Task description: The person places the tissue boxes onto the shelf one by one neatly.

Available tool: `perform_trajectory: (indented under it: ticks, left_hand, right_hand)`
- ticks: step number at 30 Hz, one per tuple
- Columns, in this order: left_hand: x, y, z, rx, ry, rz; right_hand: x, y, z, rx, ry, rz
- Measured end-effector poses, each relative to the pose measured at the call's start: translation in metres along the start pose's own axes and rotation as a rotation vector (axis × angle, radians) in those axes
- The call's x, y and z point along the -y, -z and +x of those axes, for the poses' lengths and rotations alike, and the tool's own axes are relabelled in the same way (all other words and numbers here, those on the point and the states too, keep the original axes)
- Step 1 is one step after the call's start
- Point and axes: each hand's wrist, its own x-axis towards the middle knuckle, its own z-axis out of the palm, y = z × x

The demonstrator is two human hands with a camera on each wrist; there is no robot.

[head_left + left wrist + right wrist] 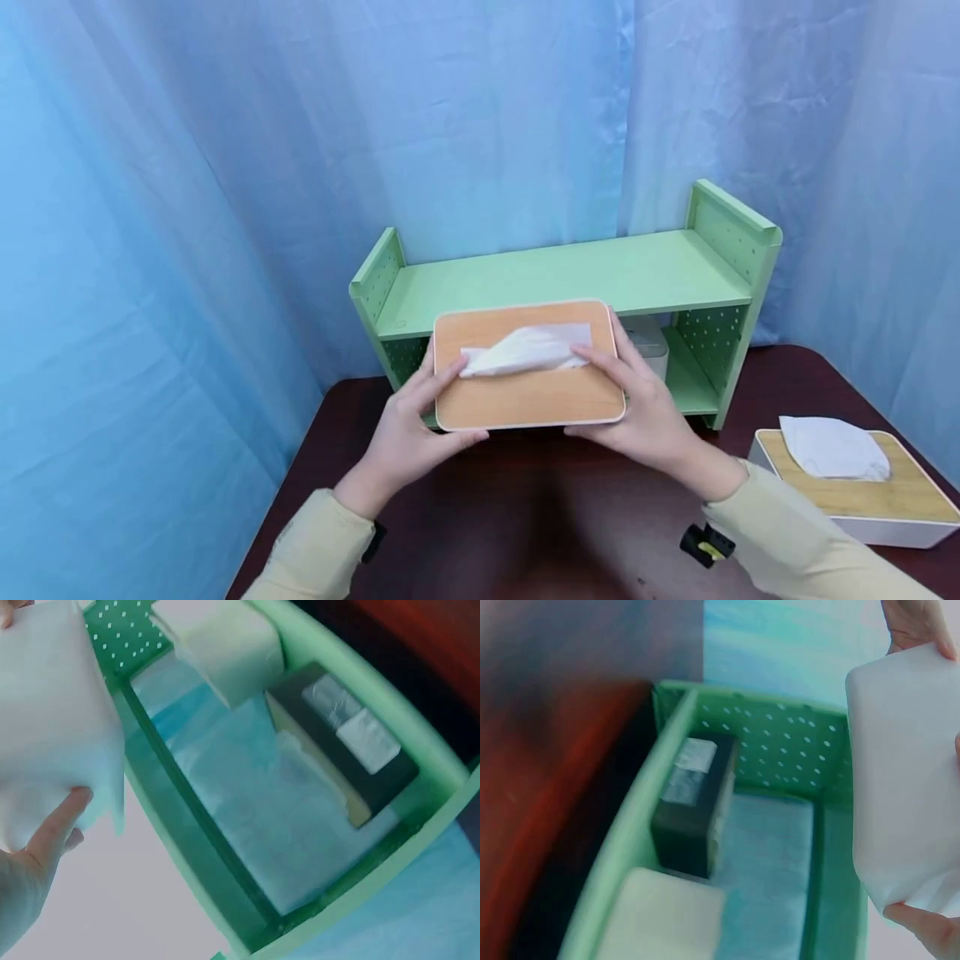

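Observation:
A tissue box [525,404] with a wood-look top and white rim is held up in front of a green shelf [540,275]. White tissue [528,348] pokes out of the slot in its top. My left hand [408,425] grips the box's left end, thumb and fingers on either side of its edge. Its right end is gripped by my right hand [648,408], one finger lying on the top near the slot. Both wrist views show the white side of the held box [56,712] beside the shelf's lower compartment.
Inside the lower compartment stand a dark box [341,735] and a whitish box [660,919]. Another tissue box [855,492] with a wood-look top lies on the dark table [480,517] at the right. Blue curtains [487,125] hang behind and on both sides.

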Motion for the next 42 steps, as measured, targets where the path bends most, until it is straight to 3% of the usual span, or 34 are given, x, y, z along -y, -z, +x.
perform_trajectory:
  ticks: [4,9,16,22,33,42]
  left_hand:
    - [0.004,0.008,0.020,0.029,0.053,-0.018]
    - [0.014,0.010,0.033,0.072,0.148,-0.050]
    - [0.022,0.013,0.044,0.064,0.192,-0.033]
    - [0.025,0.021,0.057,0.094,0.232,-0.026]
    - [0.032,0.048,0.077,0.198,0.469,-0.142]
    - [0.033,0.060,0.106,0.296,0.623,-0.248]
  right_hand:
    - [-0.008,0.002,0.019,0.008,-0.023,-0.018]
    - [-0.018,-0.001,0.030,0.038,-0.095,-0.028]
    - [-0.019,0.002,0.046,0.095,-0.140,0.007]
    - [-0.021,0.004,0.062,0.164,-0.250,0.044]
    - [-0.024,0.003,0.094,0.291,-0.355,0.079]
    - [-0.028,0.011,0.124,0.404,-0.451,0.062]
